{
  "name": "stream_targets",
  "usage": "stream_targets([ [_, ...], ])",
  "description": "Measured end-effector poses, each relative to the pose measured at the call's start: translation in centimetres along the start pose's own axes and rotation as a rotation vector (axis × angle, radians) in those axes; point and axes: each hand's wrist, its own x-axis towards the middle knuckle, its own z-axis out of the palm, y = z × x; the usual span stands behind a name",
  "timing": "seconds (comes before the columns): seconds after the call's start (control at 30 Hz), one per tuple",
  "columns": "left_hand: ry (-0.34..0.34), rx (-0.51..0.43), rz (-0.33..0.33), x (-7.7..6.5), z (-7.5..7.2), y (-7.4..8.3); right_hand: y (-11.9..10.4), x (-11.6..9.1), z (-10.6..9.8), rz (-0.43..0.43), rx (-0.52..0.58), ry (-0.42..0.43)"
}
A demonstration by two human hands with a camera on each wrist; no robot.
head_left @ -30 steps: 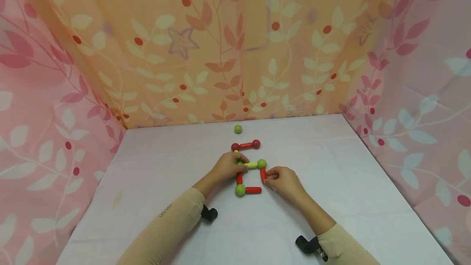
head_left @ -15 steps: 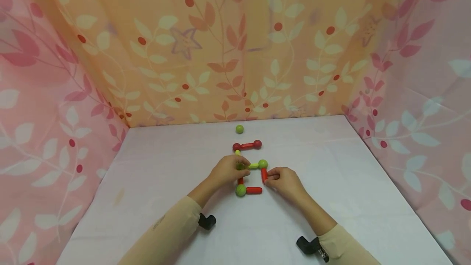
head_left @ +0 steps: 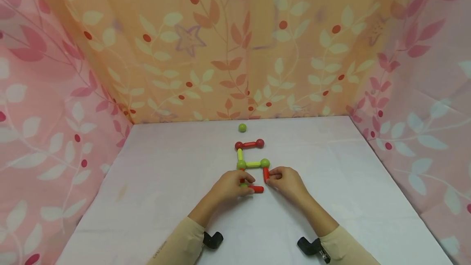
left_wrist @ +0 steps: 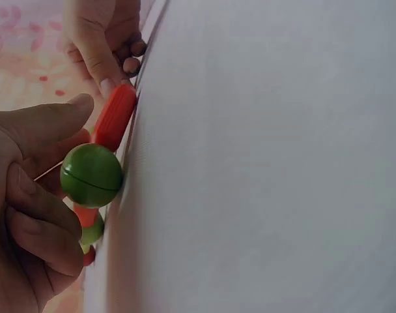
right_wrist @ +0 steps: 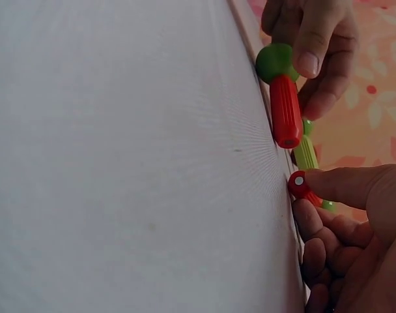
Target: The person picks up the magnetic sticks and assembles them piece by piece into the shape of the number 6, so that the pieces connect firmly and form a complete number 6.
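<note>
A flat figure of magnetic rods and balls lies on the white table [head_left: 165,207]. My right hand [head_left: 287,181] pinches a red magnetic rod [head_left: 265,174] between thumb and fingertips. The rod's far end meets a green ball [head_left: 265,162]; its near end shows a silvery dot in the right wrist view. Over the lower left corner, my left hand [head_left: 229,185] has thumb and forefinger spread around the lower green ball [left_wrist: 92,175] and a red rod [head_left: 257,189] extending rightward from it. A gap shows between that thumb and the rod in the left wrist view.
Yellow-green rods [head_left: 253,165] join another green ball [head_left: 241,164] to the upper part. There, a red rod [head_left: 249,144] links two red balls. A loose green ball [head_left: 242,127] lies near the back edge. Patterned cloth [head_left: 220,52] encloses the table's back and sides.
My left hand has moved from the middle green ball toward me to the lower green ball, uncovering the middle one. The right hand stays at its red rod. The head view has shifted slightly.
</note>
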Motion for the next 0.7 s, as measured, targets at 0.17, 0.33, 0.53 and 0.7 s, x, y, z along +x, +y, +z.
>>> stream_targets([
  [0.17,0.037,-0.039,0.019,-0.3,1.0,-0.8,0.2,0.1,0.1,-0.022,-0.005,0.015],
  [0.33,0.072,-0.025,0.002,-0.4,1.5,-0.8,0.2,0.2,0.1,-0.025,0.003,0.014],
  [0.53,0.127,0.006,-0.010,-0.6,2.3,-0.9,0.0,0.2,-0.1,-0.006,-0.013,-0.029],
  [0.7,0.179,0.031,0.013,-0.5,2.6,-1.0,-0.4,0.8,-1.2,0.013,-0.032,-0.163],
])
